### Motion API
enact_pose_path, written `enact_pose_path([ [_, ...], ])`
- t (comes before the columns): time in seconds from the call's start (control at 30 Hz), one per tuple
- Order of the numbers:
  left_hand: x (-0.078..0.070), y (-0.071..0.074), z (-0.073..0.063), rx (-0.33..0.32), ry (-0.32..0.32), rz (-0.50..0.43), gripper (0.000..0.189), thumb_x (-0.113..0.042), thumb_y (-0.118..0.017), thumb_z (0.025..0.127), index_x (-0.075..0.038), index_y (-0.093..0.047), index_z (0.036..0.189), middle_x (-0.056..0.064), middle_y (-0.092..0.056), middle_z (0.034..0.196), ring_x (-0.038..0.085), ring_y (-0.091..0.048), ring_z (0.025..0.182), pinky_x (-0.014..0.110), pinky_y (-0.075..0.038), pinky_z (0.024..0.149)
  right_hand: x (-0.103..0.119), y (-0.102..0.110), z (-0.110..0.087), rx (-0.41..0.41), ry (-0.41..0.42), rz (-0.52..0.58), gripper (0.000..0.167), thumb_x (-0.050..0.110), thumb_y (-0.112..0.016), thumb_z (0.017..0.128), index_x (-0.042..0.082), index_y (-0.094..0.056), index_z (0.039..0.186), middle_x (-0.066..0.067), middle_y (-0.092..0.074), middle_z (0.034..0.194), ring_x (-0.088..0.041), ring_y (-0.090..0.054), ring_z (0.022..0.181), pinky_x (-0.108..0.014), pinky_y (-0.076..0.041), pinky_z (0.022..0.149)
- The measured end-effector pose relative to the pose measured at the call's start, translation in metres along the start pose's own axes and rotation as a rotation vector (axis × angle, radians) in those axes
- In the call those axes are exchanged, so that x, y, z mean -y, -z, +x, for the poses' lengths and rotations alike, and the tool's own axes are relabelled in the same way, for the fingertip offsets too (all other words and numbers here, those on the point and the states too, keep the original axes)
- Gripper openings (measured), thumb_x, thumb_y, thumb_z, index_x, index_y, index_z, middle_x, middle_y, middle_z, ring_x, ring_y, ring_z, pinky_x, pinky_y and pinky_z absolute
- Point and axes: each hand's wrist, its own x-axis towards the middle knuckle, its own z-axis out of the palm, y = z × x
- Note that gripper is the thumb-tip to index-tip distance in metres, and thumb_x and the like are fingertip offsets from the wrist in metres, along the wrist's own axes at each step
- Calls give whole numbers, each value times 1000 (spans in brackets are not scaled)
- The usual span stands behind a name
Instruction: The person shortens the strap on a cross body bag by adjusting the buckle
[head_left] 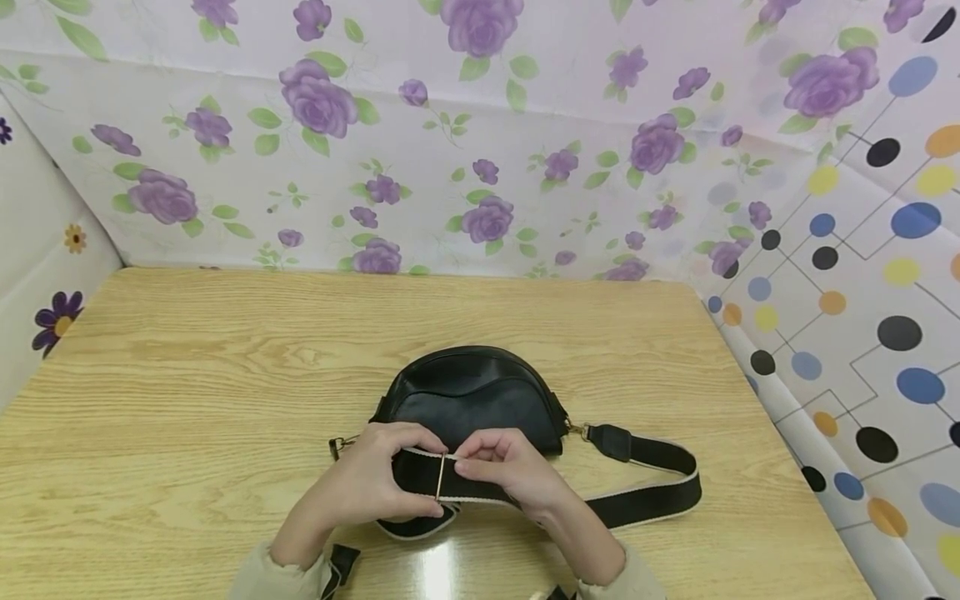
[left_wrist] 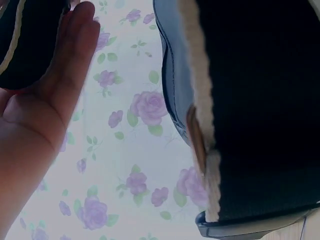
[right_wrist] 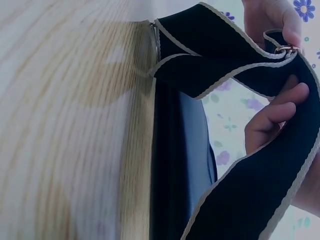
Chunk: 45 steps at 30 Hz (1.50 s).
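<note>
A black half-moon bag [head_left: 480, 400] sits on the wooden table with its wide black strap [head_left: 480, 486], edged in pale trim, stretched in front of it. My left hand [head_left: 367, 475] pinches the strap at its thin gold slider buckle [head_left: 440, 477], thumb at the lower end and fingers at the upper. Just right of the buckle, my right hand [head_left: 517, 471] pinches the strap's upper edge between thumb and fingers. The right wrist view shows the buckle [right_wrist: 286, 49] by the left thumb, with strap layers folded through it. Below the left hand hangs a strap loop [head_left: 418, 527].
To the right, the strap curves over the table and joins the bag through a leather tab [head_left: 609, 442] and a metal clip [head_left: 577, 429]. Another clip [head_left: 343, 444] shows at the bag's left. A flowered cloth [head_left: 420, 167] stands behind the table, and a dotted cloth [head_left: 862, 375] on the right.
</note>
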Motion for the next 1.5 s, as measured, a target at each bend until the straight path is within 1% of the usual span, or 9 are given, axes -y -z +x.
enact_pose_path([
  [0.13,-1,-2,2,-20,-42,29,42,-29,-83,58,-10,-64,90,-6,-62,89,9,-56,84,28,-45,73,1,-1,0,-4,6,-2,18,-3,-59,82,13,-66,81,0,-65,79,-10,-60,74,-22,-47,65],
  [0.27,-3,-3,3,-31,-39,77,42,-31,-83,58,-11,-64,89,-7,-62,88,8,-56,84,27,-45,73,3,-3,0,-19,14,-28,15,-3,-60,82,11,-65,79,0,-65,80,-11,-60,76,-23,-48,67],
  [0.37,-4,-4,3,-40,-30,107,43,-34,-83,57,-12,-65,89,-8,-62,88,8,-57,83,27,-46,72,4,-6,1,-41,26,-64,3,-3,-61,81,-3,-62,78,0,-65,81,-11,-60,76,-23,-48,68],
  [0.47,-4,-4,3,-47,-24,130,43,-36,-82,58,-12,-65,88,-8,-62,86,7,-57,81,28,-46,71,5,-7,1,-62,23,-99,17,-4,-61,81,-19,-53,82,0,-64,81,-11,-60,75,-23,-48,68],
  [0.53,-3,-4,3,-49,-23,141,42,-37,-82,58,-12,-65,88,-8,-63,86,7,-57,81,28,-46,70,6,-7,0,-65,9,-109,23,-5,-60,81,-23,-49,86,0,-62,80,-10,-59,73,-23,-48,67],
  [0.77,-1,0,1,-54,-28,111,41,-35,-82,60,-11,-66,88,-7,-63,86,7,-58,81,29,-46,71,4,2,-2,-51,-66,-191,24,1,-62,81,-21,-53,88,2,-60,70,-5,-53,63,-20,-45,61],
  [0.9,0,3,-1,-61,-22,82,40,-35,-81,61,-10,-65,88,-7,-63,86,7,-57,79,27,-46,69,5,9,-5,-53,-80,-218,26,3,-62,82,-21,-54,88,4,-59,65,-3,-51,60,-20,-44,61],
  [1.17,3,3,-2,-52,-35,95,40,-36,-81,60,-12,-65,87,-7,-63,85,5,-57,77,25,-46,67,4,15,-7,-28,-33,-215,24,0,-61,81,-21,-55,91,5,-62,72,-4,-54,65,-21,-46,65],
  [1.5,1,4,-1,-30,-11,100,39,-36,-82,59,-13,-65,86,-10,-62,84,4,-57,77,26,-46,68,3,12,-6,-61,16,-189,23,-4,-61,79,-24,-55,89,4,-65,74,-5,-59,70,-22,-48,66],
])
